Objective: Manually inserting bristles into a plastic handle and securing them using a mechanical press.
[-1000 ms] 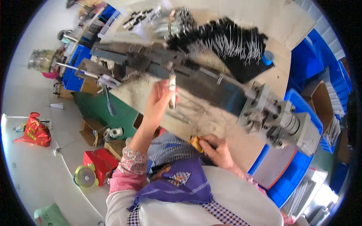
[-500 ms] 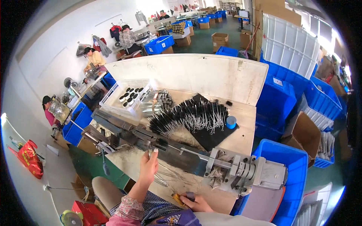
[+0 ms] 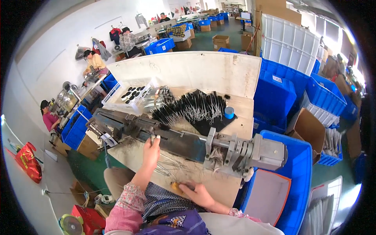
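Note:
My left hand point(image 3: 149, 156) is closed, thumb and fingers pinched at the front edge of a long metal machine point(image 3: 178, 141). A short metal piece shows at its fingertips; what exactly it grips I cannot make out. A small black bristle tuft point(image 3: 163, 127) lies on the machine just beyond. My right hand point(image 3: 200, 196) rests low on the bench, fingers curled around a small yellow-handled tool point(image 3: 177, 187), partly hidden. Between the hands lie several thin wire pieces point(image 3: 166, 166). Behind the machine, many black twisted-wire brushes point(image 3: 196, 107) with looped ends are heaped on a dark cloth point(image 3: 213, 126).
A motor point(image 3: 268, 152) forms the machine's right end. Past the brushes stand a blue round container point(image 3: 229, 112), bundled wire brushes point(image 3: 158, 98) and a white crate point(image 3: 135, 105) of round black-topped pieces. A board point(image 3: 188, 70) edges the bench; a blue bin point(image 3: 299, 176) stands right.
The whole view has shifted slightly. My left hand stays pinched at the machine's front edge. My right hand still holds the yellow-handled tool low on the bench, with more of its forearm showing.

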`<state>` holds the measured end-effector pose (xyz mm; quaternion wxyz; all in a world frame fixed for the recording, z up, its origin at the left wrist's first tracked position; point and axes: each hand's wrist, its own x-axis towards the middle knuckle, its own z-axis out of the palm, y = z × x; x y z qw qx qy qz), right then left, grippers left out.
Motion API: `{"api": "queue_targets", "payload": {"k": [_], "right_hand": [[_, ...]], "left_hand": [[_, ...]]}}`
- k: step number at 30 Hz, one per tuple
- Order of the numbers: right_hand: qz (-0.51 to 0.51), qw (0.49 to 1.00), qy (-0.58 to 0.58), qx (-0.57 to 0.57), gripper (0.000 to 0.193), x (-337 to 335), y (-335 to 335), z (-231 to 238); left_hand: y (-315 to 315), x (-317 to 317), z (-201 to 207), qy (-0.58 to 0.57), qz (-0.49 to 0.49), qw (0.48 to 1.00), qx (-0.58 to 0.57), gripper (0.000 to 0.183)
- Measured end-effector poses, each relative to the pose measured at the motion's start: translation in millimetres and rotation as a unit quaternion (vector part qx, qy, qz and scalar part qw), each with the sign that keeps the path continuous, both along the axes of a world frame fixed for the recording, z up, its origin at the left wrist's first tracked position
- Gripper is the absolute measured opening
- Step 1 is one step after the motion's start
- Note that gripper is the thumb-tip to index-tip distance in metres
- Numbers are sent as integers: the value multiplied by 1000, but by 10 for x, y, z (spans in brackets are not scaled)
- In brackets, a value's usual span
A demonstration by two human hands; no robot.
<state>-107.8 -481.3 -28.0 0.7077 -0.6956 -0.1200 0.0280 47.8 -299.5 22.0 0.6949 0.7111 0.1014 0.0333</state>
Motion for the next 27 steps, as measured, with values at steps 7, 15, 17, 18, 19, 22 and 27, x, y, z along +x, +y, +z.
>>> {"api": "queue_targets", "payload": {"k": [7,15,17,18,19,22,27], "right_hand": [[-97,990,-5,-97,24,235,0,267],[-223,892,-233,-315,19,816,119,209],[-206,901,-244,-293,19,883,284,362],[-207,892,-261,-307,18,931,319,407],[-193,895,-263,-303,18,986,363,427],[-182,886,-244,-349,16,1180,337,386],[-153,896,-175,-379,15,1352,299,264]], "left_hand": [[108,-43,1,-7,-8,999,-53,26],[-37,94,-238,-63,-28,987,143,39],[25,55,-257,-105,2,990,94,37],[51,48,-252,-106,0,990,98,35],[86,44,-250,-105,-4,989,102,33],[103,-11,-109,-60,-39,997,37,29],[130,36,-146,-31,-58,997,46,32]]}}
